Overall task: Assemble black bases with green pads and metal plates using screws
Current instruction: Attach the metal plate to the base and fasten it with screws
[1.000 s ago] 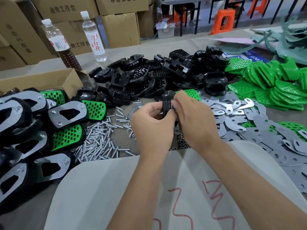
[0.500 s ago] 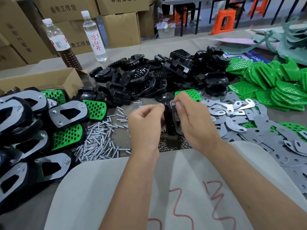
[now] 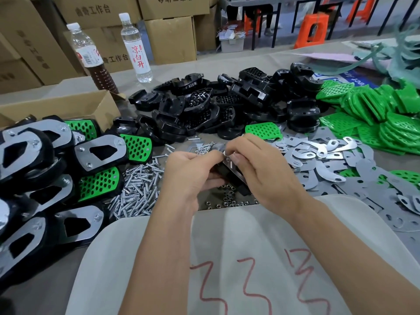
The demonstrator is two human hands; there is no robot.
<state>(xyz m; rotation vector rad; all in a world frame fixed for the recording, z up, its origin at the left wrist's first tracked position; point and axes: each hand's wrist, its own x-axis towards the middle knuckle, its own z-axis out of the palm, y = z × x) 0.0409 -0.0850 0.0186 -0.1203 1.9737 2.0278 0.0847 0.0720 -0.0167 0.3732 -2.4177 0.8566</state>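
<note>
We note bright green pads [image 3: 368, 114] with hole patterns, glossy black bases [image 3: 204, 110], silver plates [image 3: 318, 155], red scrawl on white sheet [image 3: 250, 258].

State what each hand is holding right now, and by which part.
Both hands hold one part-built black base with a metal plate on it. The left hand grips its left side; the right hand pinches the plate's upper edge. Whether a screw is pinched cannot be told.

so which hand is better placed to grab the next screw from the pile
Left. The left hand sits right beside the screw pile, while the right hand grips the base with plate farther away.
</note>
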